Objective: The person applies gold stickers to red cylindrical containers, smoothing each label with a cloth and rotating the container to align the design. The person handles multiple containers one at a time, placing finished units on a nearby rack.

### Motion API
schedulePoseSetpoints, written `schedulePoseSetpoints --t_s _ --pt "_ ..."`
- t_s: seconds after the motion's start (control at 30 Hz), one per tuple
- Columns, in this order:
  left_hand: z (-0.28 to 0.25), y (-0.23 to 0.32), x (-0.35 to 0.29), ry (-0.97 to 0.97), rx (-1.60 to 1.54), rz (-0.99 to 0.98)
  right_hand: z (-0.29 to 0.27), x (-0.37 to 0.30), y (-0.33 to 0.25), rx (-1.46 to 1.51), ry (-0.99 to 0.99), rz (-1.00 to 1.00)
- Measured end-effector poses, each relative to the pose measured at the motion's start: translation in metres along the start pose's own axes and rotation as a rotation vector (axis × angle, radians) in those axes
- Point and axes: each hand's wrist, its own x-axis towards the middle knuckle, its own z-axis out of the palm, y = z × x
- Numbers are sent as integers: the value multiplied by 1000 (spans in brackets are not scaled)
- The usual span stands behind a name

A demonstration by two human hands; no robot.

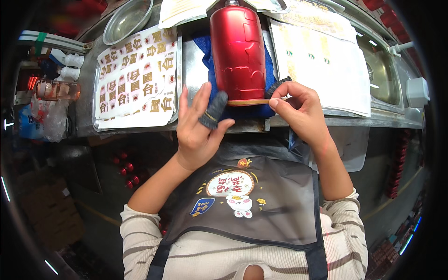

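A glossy red bottle (239, 51) with raised relief lies on a blue cloth (205, 49), its neck pointing away from me and its base toward me. Along the base edge runs a thin orange-brown strip (248, 102). My right hand (301, 109) pinches the strip's right end between thumb and fingertips; a dark finger cover (278, 86) shows on one finger. Beside the base on the left, my left hand (198, 128) is open, fingers apart, with a dark knitted cover on its index finger. Whether it touches the bottle I cannot tell.
A tray of gold-printed decal sheets (135, 79) lies at left, with a metal bowl (127, 21) behind it. White sheets (322, 65) are stacked at right beside a metal sink (380, 74). A glass jar (58, 89) and plastic bags stand far left.
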Motion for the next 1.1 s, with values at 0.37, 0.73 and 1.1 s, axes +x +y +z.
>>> schedulePoseSetpoints --t_s 0.37,0.73,1.1 --pt "-8 9 22 -29 138 196 -3 2 10 57 13 3" --pt "17 18 60 70 249 347 -1 5 12 51 -14 12" --pt "-3 -11 -8 16 -12 19 0 -10 -9 -78 13 -94"
